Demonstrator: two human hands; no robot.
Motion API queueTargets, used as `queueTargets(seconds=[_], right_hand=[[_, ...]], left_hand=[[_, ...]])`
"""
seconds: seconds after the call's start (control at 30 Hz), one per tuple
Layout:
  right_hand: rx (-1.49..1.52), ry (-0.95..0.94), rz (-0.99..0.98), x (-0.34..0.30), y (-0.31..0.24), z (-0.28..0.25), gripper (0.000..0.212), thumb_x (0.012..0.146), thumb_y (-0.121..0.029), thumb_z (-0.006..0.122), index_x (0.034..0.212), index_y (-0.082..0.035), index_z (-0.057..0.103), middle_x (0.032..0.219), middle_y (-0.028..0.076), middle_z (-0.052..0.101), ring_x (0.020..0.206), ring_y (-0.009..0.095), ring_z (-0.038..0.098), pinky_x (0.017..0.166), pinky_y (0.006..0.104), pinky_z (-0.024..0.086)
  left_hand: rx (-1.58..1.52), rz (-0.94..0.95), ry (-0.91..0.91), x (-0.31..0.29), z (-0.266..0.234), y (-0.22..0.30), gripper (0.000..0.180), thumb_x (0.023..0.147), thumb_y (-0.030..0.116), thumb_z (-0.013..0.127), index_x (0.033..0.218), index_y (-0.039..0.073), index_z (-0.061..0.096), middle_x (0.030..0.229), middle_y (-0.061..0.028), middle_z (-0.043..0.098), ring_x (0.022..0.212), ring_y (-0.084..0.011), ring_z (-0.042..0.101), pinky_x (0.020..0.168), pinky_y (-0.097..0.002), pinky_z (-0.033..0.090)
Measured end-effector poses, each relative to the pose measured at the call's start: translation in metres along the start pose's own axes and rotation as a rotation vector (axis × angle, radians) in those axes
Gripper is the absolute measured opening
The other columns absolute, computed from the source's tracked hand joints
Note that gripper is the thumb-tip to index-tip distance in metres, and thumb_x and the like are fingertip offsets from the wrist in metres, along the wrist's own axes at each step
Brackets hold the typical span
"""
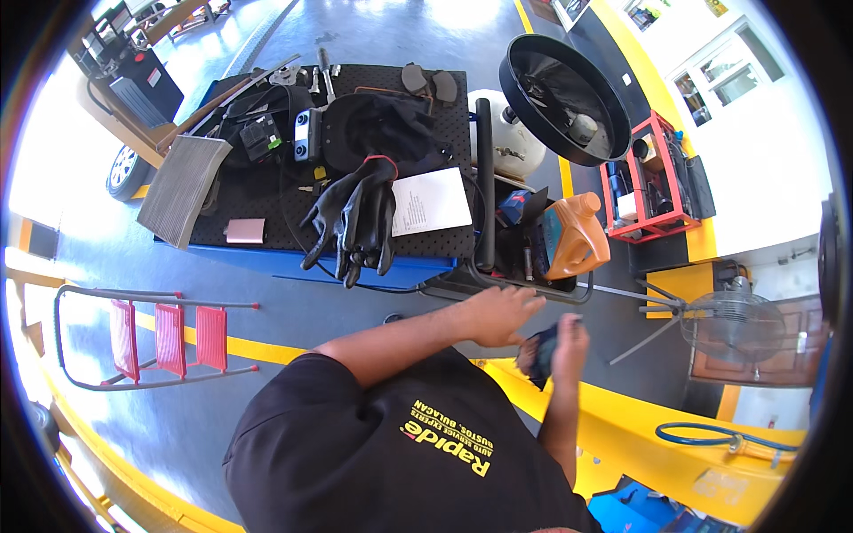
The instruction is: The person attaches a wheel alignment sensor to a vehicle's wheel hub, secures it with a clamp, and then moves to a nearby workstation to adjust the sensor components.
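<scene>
My left hand (pixel 500 316) reaches across in front of my chest, fingers stretched out and holding nothing that I can see. It is just to the left of my right hand (pixel 569 348), which is closed on a dark crumpled cloth (pixel 538 354). Part of the cloth is hidden by that hand, and its far side blurs. Beyond both hands, an orange jug (pixel 577 238) stands in the cart's side tray. A pair of black gloves (pixel 355 218) hangs over the near edge of the black perforated cart top (pixel 302 242), beside a white printed sheet (pixel 432 202).
On the cart lie a pleated filter (pixel 183 190), brake pads (pixel 429 83), a pink case (pixel 245 231) and several tools. A round black drain pan (pixel 565 99) stands behind the jug. A red step ladder (pixel 169 340) is left, a fan (pixel 732 327) right, a yellow lift beam (pixel 657 435) beside me.
</scene>
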State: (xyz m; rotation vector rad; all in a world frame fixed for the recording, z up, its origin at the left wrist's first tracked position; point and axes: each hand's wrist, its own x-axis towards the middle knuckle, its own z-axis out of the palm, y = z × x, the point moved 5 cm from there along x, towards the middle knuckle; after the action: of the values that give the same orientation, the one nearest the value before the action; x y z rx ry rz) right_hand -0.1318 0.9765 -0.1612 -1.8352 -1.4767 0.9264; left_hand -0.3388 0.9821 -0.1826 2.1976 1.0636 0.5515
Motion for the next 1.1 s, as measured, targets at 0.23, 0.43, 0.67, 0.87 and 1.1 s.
queueTargets(seconds=[0.23,0.43,0.67,0.87,1.1], right_hand=[[0.578,-0.107,-0.669,-0.012,-0.114,0.025,0.058,0.109,-0.046,0.051,0.146,-0.001,0.047,0.136,0.021,0.066,0.12,0.03,0.068,0.104,0.0433,0.054],[0.449,-0.129,-0.818,-0.006,-0.111,0.056,0.037,0.102,-0.034,0.061,0.121,-0.002,0.055,0.108,0.016,0.066,0.092,0.025,0.07,0.082,0.0358,0.058],[-0.057,-0.284,-0.952,-0.01,-0.118,0.08,0.101,0.102,-0.072,0.049,0.163,0.005,0.025,0.151,0.032,0.054,0.142,0.043,0.051,0.122,0.0513,0.029],[0.489,-0.813,-0.701,0.025,-0.103,0.08,0.087,0.101,-0.064,0.06,0.158,-0.001,0.044,0.152,0.027,0.059,0.151,0.041,0.048,0.124,0.0521,0.033],[0.583,-0.764,-0.277,0.122,-0.004,0.085,0.054,0.098,-0.016,0.074,0.145,-0.003,0.052,0.114,0.013,0.076,0.094,0.019,0.074,0.085,0.0323,0.055]], left_hand=[[-1.089,0.186,-0.019,0.024,-0.02,0.029,0.072,0.111,0.058,0.043,0.16,0.006,0.037,0.156,-0.0187,0.045,0.142,-0.0308,0.049,0.117,-0.045,0.043],[-1.015,0.114,-0.159,0.01,-0.011,0.024,0.036,0.111,0.027,0.043,0.139,0.007,0.053,0.137,-0.0112,0.058,0.13,-0.0209,0.053,0.115,-0.0372,0.043],[-1.556,-0.09,0.129,-0.003,-0.001,-0.01,0.089,0.105,0.073,0.048,0.158,0.001,0.041,0.142,-0.0114,0.055,0.142,-0.0233,0.045,0.118,-0.0382,0.041],[-0.887,-0.193,0.552,-0.024,-0.038,-0.033,0.045,0.102,0.032,0.074,0.134,0.002,0.064,0.124,-0.0117,0.067,0.114,-0.0246,0.065,0.098,-0.0396,0.053],[0.244,-0.016,0.824,0.016,-0.06,-0.043,0.05,0.08,0.02,0.084,0.122,0.003,0.063,0.107,-0.0147,0.069,0.095,-0.0341,0.072,0.083,-0.0509,0.059]])
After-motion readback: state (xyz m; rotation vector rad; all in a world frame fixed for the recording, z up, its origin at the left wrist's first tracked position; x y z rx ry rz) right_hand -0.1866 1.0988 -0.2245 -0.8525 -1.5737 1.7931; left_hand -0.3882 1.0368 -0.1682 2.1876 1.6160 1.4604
